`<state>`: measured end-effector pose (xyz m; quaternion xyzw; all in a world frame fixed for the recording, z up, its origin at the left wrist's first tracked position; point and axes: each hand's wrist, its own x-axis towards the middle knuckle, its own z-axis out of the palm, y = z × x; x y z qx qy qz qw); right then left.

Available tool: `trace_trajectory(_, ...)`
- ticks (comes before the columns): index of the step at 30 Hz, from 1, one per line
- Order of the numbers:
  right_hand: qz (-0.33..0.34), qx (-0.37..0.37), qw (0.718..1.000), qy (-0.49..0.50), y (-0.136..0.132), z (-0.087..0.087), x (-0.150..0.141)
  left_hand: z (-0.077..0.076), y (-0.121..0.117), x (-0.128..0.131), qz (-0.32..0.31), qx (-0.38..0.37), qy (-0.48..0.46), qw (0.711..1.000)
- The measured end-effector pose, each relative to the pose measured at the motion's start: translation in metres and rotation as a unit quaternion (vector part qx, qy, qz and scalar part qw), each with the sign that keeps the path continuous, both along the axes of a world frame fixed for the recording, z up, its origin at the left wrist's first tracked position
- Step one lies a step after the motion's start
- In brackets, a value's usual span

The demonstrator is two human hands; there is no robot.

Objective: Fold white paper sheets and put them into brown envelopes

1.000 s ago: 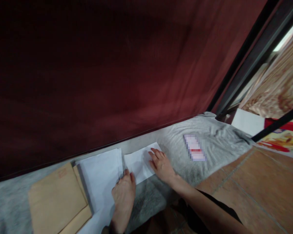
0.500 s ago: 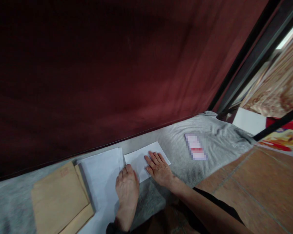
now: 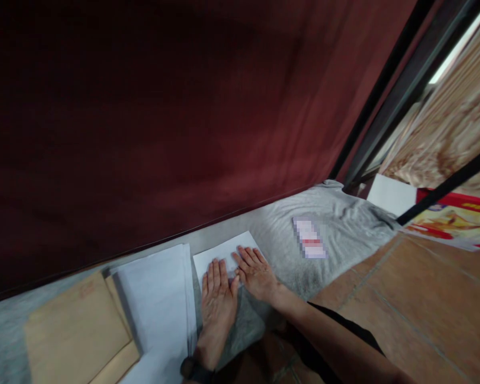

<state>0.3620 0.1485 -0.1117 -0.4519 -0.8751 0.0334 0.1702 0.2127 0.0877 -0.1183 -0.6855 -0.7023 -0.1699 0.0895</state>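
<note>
A white folded sheet of paper (image 3: 224, 249) lies on the grey cloth, its near part hidden under my hands. My left hand (image 3: 219, 296) rests flat on its left half with the fingers stretched out. On the right half, my right hand (image 3: 256, 274) lies flat too, fingers slightly spread. The two thumbs are close together near the paper's middle. Just left of it is a stack of larger white paper sheets (image 3: 156, 298). Brown paper envelopes (image 3: 76, 330) lie at the far left, beside the stack.
The grey cloth (image 3: 276, 224) covers a low surface along a dark red panel (image 3: 184, 133). A blurred-out flat pale object (image 3: 310, 238) lies right of the paper. Dark metal bars (image 3: 378, 106), a printed red and yellow box (image 3: 456, 218) and a tiled floor (image 3: 424, 298) are at the right.
My left hand has gone from curled at the paper's left edge to stretched flat upon it. My right hand has settled flat on the paper. The view has shifted slightly.
</note>
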Motion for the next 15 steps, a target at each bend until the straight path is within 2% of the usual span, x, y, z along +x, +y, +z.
trace_trajectory(9,-0.074,-0.055,0.995,-0.036,0.014,0.008,0.028,-0.005,-0.003,-0.009,0.027,-0.001,-0.012,1.0)
trace_trajectory(15,-0.146,-0.069,0.986,-0.028,0.02,0.032,0.036,-0.006,-0.004,-0.012,0.022,-0.003,-0.029,0.999)
